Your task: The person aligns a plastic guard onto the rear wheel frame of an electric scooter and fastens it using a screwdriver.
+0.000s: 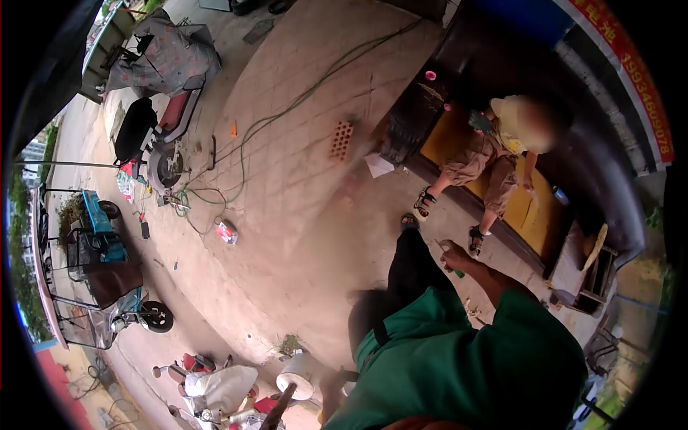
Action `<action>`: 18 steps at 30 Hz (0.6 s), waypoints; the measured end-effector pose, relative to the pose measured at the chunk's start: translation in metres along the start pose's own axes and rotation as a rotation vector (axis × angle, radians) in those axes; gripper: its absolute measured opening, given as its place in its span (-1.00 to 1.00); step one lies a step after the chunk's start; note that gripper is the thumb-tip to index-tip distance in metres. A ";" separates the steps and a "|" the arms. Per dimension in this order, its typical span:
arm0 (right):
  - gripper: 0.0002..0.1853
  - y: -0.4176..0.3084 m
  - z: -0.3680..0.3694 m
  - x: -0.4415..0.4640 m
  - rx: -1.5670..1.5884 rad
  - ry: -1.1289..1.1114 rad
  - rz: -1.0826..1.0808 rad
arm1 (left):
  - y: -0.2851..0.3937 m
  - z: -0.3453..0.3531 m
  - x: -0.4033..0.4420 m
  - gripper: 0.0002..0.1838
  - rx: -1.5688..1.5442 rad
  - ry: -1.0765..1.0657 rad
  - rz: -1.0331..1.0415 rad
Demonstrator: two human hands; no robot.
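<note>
My right hand [453,259] reaches out past my green shirt [466,365], its fingers closed round a slim tool with a green end [459,274]. It looks like a screwdriver, and a thin shaft sticks out beyond the fingers. Below the hand is my black trouser leg [412,269]. Down at the bottom, a smeared skin-toned patch beside a white cylinder [299,380] may be my left arm; the fingers of that hand cannot be made out.
A person [510,136] in sandals sits on a dark sofa [609,168] with a yellow seat. A perforated brick [341,140], green hose [244,154] and red-white packet [227,231] lie on the ground. A covered scooter [165,64] and blue three-wheeler [100,229] stand left.
</note>
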State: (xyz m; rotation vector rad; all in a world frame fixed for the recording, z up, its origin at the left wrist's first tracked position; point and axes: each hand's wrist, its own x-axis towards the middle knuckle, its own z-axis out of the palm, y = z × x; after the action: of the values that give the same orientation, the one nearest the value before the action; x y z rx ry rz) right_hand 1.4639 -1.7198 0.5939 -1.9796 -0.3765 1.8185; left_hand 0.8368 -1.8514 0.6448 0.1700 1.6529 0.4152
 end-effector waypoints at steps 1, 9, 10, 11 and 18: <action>-0.38 -0.023 -0.014 0.000 0.040 -0.059 0.056 | 0.003 0.021 -0.007 -0.65 -0.019 0.016 -0.003; -0.43 -0.047 -0.156 0.074 0.032 -0.125 0.088 | 0.046 0.194 -0.042 -0.58 -0.136 0.035 0.006; -0.45 -0.071 -0.160 0.063 -0.053 -0.085 0.094 | 0.057 0.214 -0.052 -0.56 -0.139 0.020 0.035; -0.47 -0.078 -0.168 0.063 -0.105 -0.095 0.041 | 0.076 0.235 -0.068 -0.56 -0.090 0.039 0.017; -0.45 -0.121 -0.176 0.060 -0.230 -0.126 0.082 | 0.110 0.271 -0.085 -0.50 -0.075 0.055 0.008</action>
State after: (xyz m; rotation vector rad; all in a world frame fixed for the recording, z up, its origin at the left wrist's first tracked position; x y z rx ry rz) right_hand 1.6551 -1.6077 0.6091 -2.0622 -0.5744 2.0378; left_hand 1.1001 -1.7344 0.7435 0.1103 1.6878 0.4906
